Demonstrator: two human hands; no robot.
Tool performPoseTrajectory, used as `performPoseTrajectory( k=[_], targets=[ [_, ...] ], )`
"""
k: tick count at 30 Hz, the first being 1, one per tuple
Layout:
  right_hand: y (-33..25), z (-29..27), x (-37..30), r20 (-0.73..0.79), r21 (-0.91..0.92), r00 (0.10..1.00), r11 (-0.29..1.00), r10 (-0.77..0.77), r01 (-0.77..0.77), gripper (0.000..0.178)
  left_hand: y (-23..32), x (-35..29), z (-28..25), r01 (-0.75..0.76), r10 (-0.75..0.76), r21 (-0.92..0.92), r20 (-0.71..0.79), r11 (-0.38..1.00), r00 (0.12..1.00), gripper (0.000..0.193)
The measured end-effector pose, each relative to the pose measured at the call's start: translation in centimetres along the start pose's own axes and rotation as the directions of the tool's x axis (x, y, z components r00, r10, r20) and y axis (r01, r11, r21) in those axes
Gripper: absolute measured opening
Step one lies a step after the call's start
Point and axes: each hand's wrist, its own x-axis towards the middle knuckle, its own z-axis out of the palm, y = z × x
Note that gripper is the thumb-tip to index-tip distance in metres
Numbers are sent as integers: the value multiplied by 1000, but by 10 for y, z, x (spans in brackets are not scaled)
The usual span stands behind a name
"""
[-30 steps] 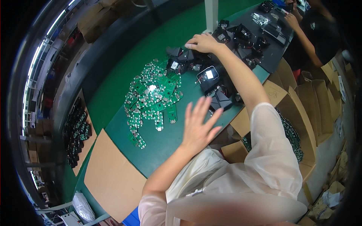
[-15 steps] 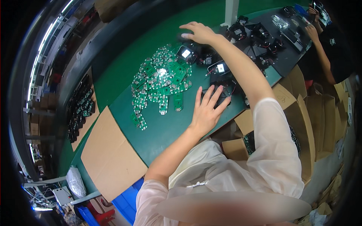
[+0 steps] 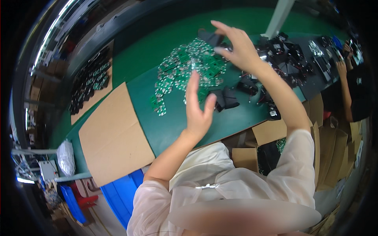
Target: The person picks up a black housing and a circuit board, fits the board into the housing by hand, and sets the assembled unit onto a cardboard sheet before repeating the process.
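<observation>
I've my left hand (image 3: 199, 117) open and empty beside a black casing (image 3: 229, 99), my right hand (image 3: 245, 50) spread wide by a dark piece (image 3: 210, 38), gripping nothing.

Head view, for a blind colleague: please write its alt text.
A bare right hand, open, is by a black part beside piled green circuit boards on a green table; the left hand, also open, is near black housings.

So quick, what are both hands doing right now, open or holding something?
Left hand: open, thumb spread, nothing visibly held.
Right hand: open, thumb and fingers apart beside a black part; contact can't be told.
</observation>
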Motion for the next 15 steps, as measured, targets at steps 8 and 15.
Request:
performPoseTrajectory(
  k=[8,15],
  targets=[
    [-146,5,-70,167,641,968,725,189,-252,44,32,-22,-53,435,-452,-790,227,433,863,57],
    [-194,33,-71,253,563,914,720,317,-406,17,35,-68,-110,519,-409,-615,325,594,853,71]
  ],
)
